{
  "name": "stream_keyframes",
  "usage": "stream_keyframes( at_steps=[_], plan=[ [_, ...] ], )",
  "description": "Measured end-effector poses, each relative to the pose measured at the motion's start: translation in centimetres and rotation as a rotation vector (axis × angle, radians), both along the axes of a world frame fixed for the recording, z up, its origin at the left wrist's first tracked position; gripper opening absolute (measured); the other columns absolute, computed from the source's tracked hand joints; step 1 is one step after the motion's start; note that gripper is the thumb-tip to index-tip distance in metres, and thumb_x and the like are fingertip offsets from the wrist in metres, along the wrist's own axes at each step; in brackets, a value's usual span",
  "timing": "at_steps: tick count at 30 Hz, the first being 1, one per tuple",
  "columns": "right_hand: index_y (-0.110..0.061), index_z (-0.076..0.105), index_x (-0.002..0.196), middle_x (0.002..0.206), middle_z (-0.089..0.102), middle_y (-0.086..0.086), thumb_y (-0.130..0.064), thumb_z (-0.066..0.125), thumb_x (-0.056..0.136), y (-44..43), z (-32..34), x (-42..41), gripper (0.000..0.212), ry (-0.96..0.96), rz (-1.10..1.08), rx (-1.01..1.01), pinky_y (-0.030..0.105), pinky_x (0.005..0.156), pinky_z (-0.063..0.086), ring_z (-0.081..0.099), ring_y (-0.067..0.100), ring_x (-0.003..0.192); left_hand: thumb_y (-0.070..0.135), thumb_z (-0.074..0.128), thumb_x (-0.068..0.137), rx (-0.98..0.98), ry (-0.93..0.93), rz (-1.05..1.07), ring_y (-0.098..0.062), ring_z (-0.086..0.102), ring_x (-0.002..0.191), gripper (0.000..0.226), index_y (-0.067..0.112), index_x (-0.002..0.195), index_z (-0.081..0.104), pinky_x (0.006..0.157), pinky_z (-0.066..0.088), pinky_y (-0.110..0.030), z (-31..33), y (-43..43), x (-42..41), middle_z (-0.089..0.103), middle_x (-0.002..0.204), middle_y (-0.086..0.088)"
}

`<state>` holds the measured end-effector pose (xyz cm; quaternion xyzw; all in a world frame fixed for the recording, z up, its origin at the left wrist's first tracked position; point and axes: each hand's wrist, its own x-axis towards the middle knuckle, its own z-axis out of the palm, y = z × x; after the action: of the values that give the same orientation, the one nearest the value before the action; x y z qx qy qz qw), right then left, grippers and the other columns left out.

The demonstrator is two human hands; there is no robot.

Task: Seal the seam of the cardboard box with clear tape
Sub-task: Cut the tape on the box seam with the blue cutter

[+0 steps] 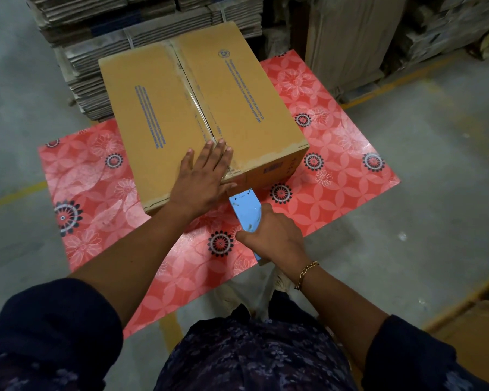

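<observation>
A brown cardboard box [243,88] with blue print stands on a red flowered table top [336,170]. Its two top flaps meet in a centre seam [194,94] that runs away from me, and glossy clear tape lies along it. My left hand [203,179] rests flat on the near end of the box top, fingers spread over the seam and the near edge. My right hand [271,235] grips a light blue tape dispenser [247,213] just in front of the box's near face. The dispenser's toothed blade points up at the box edge.
Stacks of flattened cardboard [153,26] stand behind the table at the back left, and more bundles [393,32] at the back right. Around the table is grey concrete floor with yellow lines [401,80]. A cardboard piece [474,325] lies at the lower right.
</observation>
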<state>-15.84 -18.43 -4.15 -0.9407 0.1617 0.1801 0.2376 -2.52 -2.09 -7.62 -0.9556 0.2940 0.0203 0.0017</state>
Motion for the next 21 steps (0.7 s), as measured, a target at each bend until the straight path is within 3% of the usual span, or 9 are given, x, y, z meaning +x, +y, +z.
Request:
stream_keyframes(
  at_steps=[4, 8, 16, 21],
  plan=[
    [-0.02, 0.049, 0.098, 0.085, 0.056, 0.001, -0.056, 0.068, 0.068, -0.2, 1.0, 1.4, 0.051, 0.049, 0.015, -0.009, 0.032, 0.061, 0.038, 0.056, 0.028, 0.078, 0.066, 0.02, 0.098, 0.014, -0.006, -0.004, -0.025, 0.008, 0.158, 0.08, 0.019, 0.162, 0.011, 0.121, 0.015, -0.059, -0.1, 0.0, -0.1, 0.007, 0.171, -0.004],
    [-0.021, 0.058, 0.099, 0.09, 0.063, 0.002, -0.061, 0.068, 0.063, -0.9, 1.4, 2.6, 0.055, 0.093, 0.052, -0.005, 0.031, 0.059, 0.037, 0.059, 0.028, 0.079, 0.065, 0.023, 0.098, 0.013, 0.007, -0.003, -0.025, 0.007, 0.158, 0.08, 0.019, 0.162, 0.01, 0.122, 0.014, -0.059, -0.1, -0.1, -0.1, 0.006, 0.171, -0.004],
    [-0.023, 0.06, 0.081, 0.08, 0.063, 0.001, -0.064, 0.063, 0.058, -1.1, 2.3, 4.4, 0.048, 0.159, 0.162, -0.028, 0.031, 0.055, 0.035, 0.062, 0.027, 0.075, 0.065, 0.029, 0.099, 0.034, 0.017, 0.001, -0.025, 0.008, 0.158, 0.081, 0.02, 0.162, 0.01, 0.122, 0.016, -0.06, 0.0, 0.0, -0.2, 0.005, 0.171, -0.003],
    [-0.02, 0.057, 0.071, 0.073, 0.06, -0.001, -0.054, 0.067, 0.064, -1.0, 4.7, 6.2, 0.036, 0.249, 0.252, -0.066, 0.03, 0.053, 0.036, 0.06, 0.022, 0.069, 0.068, 0.021, 0.097, 0.04, 0.022, 0.008, -0.024, 0.006, 0.158, 0.082, 0.02, 0.162, 0.008, 0.123, 0.014, -0.059, 0.2, -0.1, -0.2, 0.004, 0.172, -0.002]
  ],
)
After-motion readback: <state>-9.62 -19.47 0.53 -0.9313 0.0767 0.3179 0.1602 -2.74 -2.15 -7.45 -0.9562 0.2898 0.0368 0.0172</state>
